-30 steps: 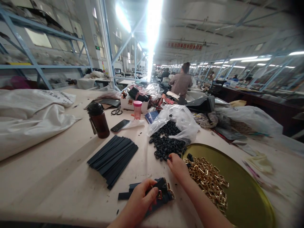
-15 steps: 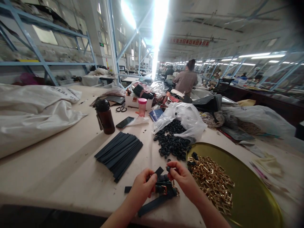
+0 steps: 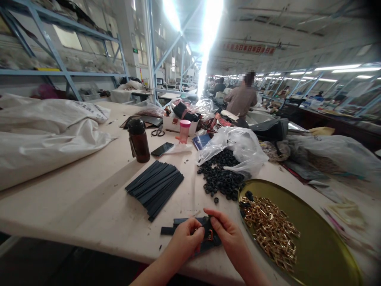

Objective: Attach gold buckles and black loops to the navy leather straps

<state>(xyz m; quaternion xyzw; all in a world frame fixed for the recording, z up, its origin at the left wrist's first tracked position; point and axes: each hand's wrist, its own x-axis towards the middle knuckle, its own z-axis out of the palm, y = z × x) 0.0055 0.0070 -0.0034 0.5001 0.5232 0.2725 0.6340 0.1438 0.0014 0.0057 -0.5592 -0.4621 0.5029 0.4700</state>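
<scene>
My left hand [image 3: 190, 237] is closed with its thumb and fingers pinching a dark strap, which is mostly hidden by the fingers. Close beside it, my right hand [image 3: 226, 231] pinches at the same spot, where a small dark piece, perhaps a loop, meets the strap; the fingers cover it. Under the hands lie dark straps [image 3: 168, 230], and a gold buckle [image 3: 210, 235] shows between them. Farther forward is a fanned stack of flat dark strips [image 3: 156, 186]. Small black loops [image 3: 223, 180] spill from a clear plastic bag [image 3: 248, 149].
A round gold-coloured tray [image 3: 324, 242] at the right holds many gold buckles [image 3: 272, 226]. Behind the strips stand a brown bottle [image 3: 139, 145], a phone [image 3: 162, 149] and a pink-lidded jar [image 3: 184, 133]. White sacking [image 3: 50, 139] covers the left side. A person [image 3: 241, 97] stands in the background.
The hands have come together; the small black piece in my right hand now meets the strap in my left. The view has shifted slightly, so the table things appear farther right.
</scene>
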